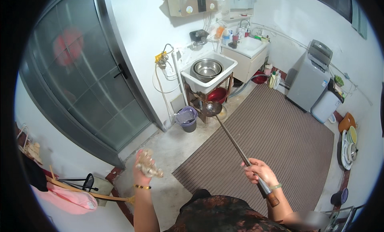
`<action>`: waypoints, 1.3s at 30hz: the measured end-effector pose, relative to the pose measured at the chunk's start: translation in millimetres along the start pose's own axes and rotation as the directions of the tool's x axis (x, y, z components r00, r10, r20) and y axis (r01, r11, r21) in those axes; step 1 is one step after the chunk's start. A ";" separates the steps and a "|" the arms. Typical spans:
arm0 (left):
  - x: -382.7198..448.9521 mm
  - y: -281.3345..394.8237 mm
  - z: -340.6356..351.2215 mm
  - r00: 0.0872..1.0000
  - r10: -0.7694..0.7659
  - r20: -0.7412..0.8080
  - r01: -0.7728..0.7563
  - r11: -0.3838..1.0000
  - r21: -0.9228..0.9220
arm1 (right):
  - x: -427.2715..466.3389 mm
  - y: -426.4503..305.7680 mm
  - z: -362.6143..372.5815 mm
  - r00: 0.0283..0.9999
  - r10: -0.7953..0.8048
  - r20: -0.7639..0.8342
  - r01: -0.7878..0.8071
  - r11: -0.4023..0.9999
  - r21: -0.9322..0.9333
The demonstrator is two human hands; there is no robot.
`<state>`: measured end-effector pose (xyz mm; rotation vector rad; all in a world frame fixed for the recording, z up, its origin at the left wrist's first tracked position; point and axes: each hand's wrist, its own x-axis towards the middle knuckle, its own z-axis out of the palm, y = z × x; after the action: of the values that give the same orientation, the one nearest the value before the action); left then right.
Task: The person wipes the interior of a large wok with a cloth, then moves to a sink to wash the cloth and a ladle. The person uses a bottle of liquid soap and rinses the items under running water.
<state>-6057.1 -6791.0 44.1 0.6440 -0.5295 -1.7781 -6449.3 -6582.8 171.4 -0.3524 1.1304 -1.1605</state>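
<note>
My left hand (143, 166), at the lower left with a beaded bracelet on its wrist, holds a crumpled beige cloth (148, 164). At the lower right my right hand (260, 172) is closed around the long metal handle of a ladle (231, 136), which has a wooden end. The dark round bowl of the ladle points away from me, in front of the sink stand. Past it, nested steel basins (207, 68) sit in a white sink (231, 63). A red basin (217, 95) is under the sink, and a lined bucket (189, 127) stands on the floor beside it.
A brown striped mat (270, 136) covers much of the floor. A glazed door (90, 67) is at the left, above a broom (111, 197) and pink cloth (69, 199). A washbasin cabinet (244, 64) and a washing machine (309, 82) stand at the back and right.
</note>
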 end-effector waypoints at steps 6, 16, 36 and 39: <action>160.3 -90.8 112.6 0.954 -0.246 0.173 0.259 0.964 -0.061 | 130.6 -73.2 -15.1 0.995 -0.010 0.095 0.011 1.000 -0.013; 431.3 -219.5 258.4 0.780 -0.575 0.246 0.442 0.786 0.433 | 306.9 -242.3 -24.6 0.996 -0.007 0.086 0.017 0.993 -0.114; 680.4 -252.4 361.7 0.866 -0.495 -0.069 0.492 0.822 0.287 | 625.4 -398.4 -119.2 0.794 0.246 0.556 0.033 0.895 -0.444; 708.9 -253.0 335.9 0.870 -0.463 -0.167 0.491 0.841 0.227 | 666.1 -430.1 -131.0 0.793 0.290 0.536 0.080 0.823 -0.563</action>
<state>-6625.5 -7387.5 19.7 1.1304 -0.5699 -2.1430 -6816.9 -7291.9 82.5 -1.0317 0.8701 -0.5001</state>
